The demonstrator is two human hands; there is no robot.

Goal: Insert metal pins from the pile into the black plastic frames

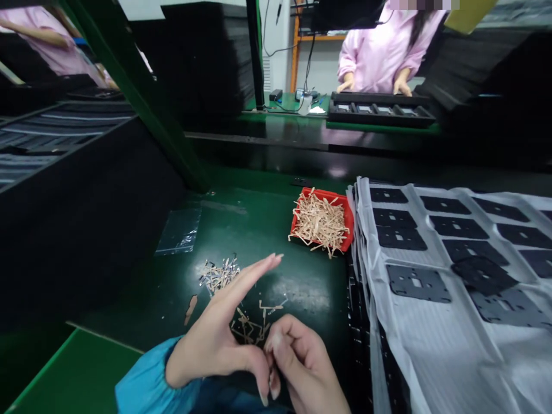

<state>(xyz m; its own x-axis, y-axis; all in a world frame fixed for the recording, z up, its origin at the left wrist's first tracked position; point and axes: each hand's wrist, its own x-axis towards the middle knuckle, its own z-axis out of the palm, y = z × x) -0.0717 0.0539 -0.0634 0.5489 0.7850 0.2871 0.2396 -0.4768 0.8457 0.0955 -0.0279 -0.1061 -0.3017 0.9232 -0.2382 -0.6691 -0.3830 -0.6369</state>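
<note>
My left hand (219, 339) is held over the green table with its fingers stretched out and its thumb apart, pointing down. Close against that thumb, my right hand (302, 362) is closed in a pinch; whatever lies between its fingertips is too small and hidden to name. Beneath and beyond the hands lie several loose thin tan strips (245, 326). A pile of small shiny metallic strips (218, 275) sits just past my left hand, partly covered by its fingers. One broader tan piece (190, 309) rests left of that hand.
A red bin (348, 230) heaped with tan strips (321, 221) stands at the back right. Right of it, white sheeting (414, 339) bears flat black plates (418, 283). A clear plastic bag (179, 231) lies left. Across the bench, a person in pink touches a black tray (382, 118).
</note>
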